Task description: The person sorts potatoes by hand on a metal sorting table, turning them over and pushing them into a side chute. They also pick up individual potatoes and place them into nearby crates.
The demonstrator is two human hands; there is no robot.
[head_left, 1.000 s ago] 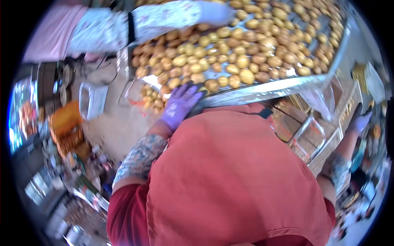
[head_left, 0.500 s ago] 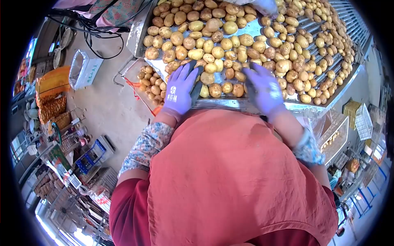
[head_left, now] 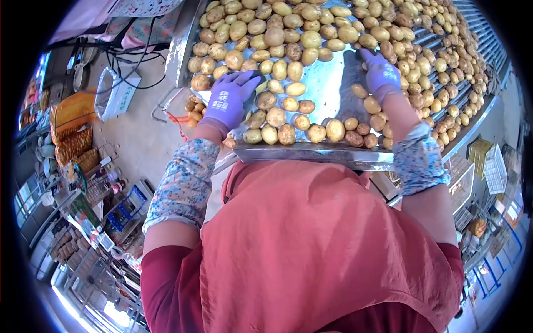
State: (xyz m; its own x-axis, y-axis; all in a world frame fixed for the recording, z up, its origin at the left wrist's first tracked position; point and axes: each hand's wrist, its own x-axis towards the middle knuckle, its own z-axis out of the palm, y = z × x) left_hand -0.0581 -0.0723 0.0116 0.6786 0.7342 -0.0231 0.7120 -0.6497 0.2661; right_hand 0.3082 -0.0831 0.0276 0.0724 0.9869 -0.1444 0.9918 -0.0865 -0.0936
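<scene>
Many yellow-brown potatoes (head_left: 275,38) are spread over a metal sorting table (head_left: 325,83) in front of me. I wear purple gloves with dark fingertips. My left hand (head_left: 229,101) is at the table's left side, fingers stretched out and palm down, touching potatoes near the edge. Over on the right, my right hand (head_left: 383,76) reaches farther up the table, fingers extended against potatoes there; its fingertips are partly lost against a dark shadow. Neither hand is closed round a potato. Bare wet metal shows between the hands, with a row of potatoes along the near rim.
Metal rollers (head_left: 480,33) carry more potatoes on the right. Below the left table edge, potatoes (head_left: 194,108) lie in a red-edged bag. A lined white bin (head_left: 129,91), orange sacks (head_left: 75,114) and black cables are at left. A white crate (head_left: 494,169) stands at lower right.
My hands have moved apart: the left slightly left, the right farther up and right. Potatoes between them have shifted, baring more metal. Another person's sleeve or hand at the top is gone from view.
</scene>
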